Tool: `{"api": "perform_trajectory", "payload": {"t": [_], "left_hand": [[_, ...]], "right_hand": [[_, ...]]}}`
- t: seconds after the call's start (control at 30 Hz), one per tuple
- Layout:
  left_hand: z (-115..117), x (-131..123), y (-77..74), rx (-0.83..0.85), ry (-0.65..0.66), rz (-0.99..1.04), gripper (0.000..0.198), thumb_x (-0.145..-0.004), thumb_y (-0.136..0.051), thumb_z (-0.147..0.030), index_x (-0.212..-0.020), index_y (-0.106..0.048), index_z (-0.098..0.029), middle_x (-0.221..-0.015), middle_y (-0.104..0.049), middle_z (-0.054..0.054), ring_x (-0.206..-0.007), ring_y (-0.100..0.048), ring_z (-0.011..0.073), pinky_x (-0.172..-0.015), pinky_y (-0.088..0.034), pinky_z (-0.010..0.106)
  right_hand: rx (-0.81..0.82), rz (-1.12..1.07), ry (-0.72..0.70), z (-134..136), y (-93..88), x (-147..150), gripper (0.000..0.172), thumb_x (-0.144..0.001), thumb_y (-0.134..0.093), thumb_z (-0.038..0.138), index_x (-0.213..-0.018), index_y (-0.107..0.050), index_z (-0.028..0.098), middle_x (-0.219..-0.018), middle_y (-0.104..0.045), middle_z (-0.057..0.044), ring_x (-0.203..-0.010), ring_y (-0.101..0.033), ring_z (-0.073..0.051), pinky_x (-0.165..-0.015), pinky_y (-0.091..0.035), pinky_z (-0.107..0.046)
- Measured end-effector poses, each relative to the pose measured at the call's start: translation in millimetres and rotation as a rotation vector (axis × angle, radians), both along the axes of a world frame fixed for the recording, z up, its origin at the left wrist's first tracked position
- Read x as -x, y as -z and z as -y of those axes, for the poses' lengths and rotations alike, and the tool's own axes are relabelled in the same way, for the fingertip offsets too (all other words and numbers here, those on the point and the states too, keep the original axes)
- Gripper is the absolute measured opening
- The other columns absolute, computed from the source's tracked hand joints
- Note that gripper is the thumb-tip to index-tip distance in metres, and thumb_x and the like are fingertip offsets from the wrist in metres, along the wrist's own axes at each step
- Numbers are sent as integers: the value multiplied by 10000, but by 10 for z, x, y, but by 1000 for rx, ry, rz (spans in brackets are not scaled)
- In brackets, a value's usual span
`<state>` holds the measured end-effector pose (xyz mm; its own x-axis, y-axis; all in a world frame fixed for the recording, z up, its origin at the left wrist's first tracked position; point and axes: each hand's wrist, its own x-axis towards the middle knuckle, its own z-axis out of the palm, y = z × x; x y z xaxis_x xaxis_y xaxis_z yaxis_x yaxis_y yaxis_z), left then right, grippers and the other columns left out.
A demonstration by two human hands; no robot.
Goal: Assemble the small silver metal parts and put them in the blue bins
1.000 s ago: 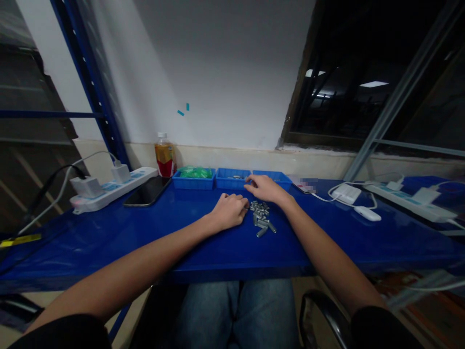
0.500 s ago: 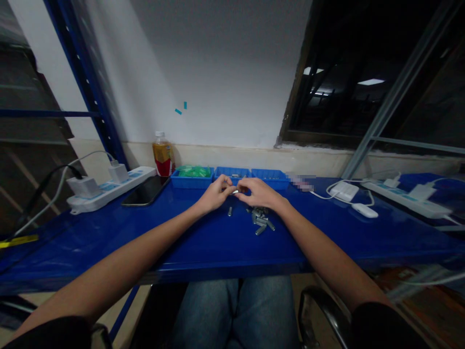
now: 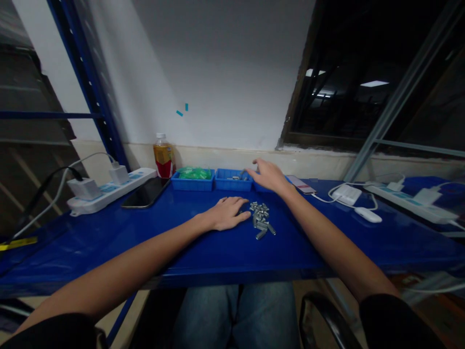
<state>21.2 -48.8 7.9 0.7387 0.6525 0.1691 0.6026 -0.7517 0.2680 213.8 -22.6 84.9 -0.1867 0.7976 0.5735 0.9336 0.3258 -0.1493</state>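
Note:
My left hand rests low over the blue tabletop with its fingers spread, just left of a small pile of metal cylindrical parts and screw-like pieces. Between its thumb and forefinger a small dark piece shows, too small to name. My right hand is raised above the bins, thumb and fingers apart. Its fingertips are at the right side of the middle blue bin, where a few grey metal pieces lie; one blurred piece is near the thumb. The hand partly hides the right blue bin.
A left blue bin holds green plastic pieces. Behind it stands a drink bottle. A dark phone and a power strip lie left; another phone, cables and a white adapter lie right.
My hands have parted. The right one moved up and back to the bins and opened, letting go of a small metal part; the left came down beside the pile and spread its fingers.

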Motion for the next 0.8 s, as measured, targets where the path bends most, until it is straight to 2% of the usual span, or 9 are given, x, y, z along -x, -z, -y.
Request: {"api": "perform_trajectory", "payload": {"t": [0.1, 0.17, 0.23, 0.33, 0.4, 0.6, 0.8], "left_hand": [[-27, -120, 42, -8, 105, 20, 599, -920, -290, -567, -1383, -362, -194, -1460, -371, 137, -1353, -321, 290, -1089, -233, 509], [-88, -215, 64, 25, 126, 73, 592, -926, -301, -543, -1380, -363, -168, -1440, -396, 154, -1328, -363, 282, -1082, -264, 476], [-150, -315, 79, 73, 111, 157, 565, -935, -313, -507, -1362, -381, -143, -1404, -440, 165, -1295, -411, 270, -1070, -296, 442], [-211, -435, 75, 150, 76, 329, 527, -946, -309, -473, -1332, -401, -127, -1391, -452, 169, -1289, -423, 249, -1073, -308, 404], [-240, -468, 64, 209, 38, 445, 531, -954, -278, -473, -1335, -376, -117, -1371, -465, 174, -1281, -431, 234, -1070, -317, 383], [-434, -377, 128, 372, -209, 799, 589, -945, -129, -567, -1278, -382, -153, -1202, -560, 135, -1128, -532, 198, -1011, -378, 359], [-578, -278, 203, 525, -260, 948, 606, -917, -162, -633, -1203, -451, -183, -1156, -575, 118, -1095, -552, 201, -965, -426, 352]], "right_hand": [[152, -81, -167, 276, 233, -228, 592, -843, -514, 540, -1281, -466, 145, -1127, -603, -161, -1033, -573, -290, -880, -433, -434], [242, -72, -305, 542, 461, -377, 837, -753, -623, 563, -1428, -298, 189, -1349, -454, -180, -1225, -455, -332, -979, -381, -501], [351, -31, -378, 755, 682, -483, 1082, -647, -698, 608, -1490, -140, 221, -1479, -273, -179, -1342, -307, -363, -1037, -323, -541], [429, 13, -398, 824, 901, -510, 1236, -578, -718, 659, -1502, -45, 190, -1525, -139, -201, -1399, -158, -384, -1077, -255, -568], [407, 12, -416, 716, 946, -428, 1218, -593, -701, 671, -1499, -61, 166, -1515, -166, -214, -1392, -183, -378, -1084, -251, -560], [357, -33, -502, 294, 864, 65, 1022, -654, -662, 664, -1431, -257, 136, -1345, -439, -205, -1213, -451, -337, -988, -387, -506], [294, -92, -521, 166, 894, 335, 842, -685, -667, 615, -1325, -393, 139, -1286, -475, -184, -1162, -467, -323, -956, -403, -505]]}}
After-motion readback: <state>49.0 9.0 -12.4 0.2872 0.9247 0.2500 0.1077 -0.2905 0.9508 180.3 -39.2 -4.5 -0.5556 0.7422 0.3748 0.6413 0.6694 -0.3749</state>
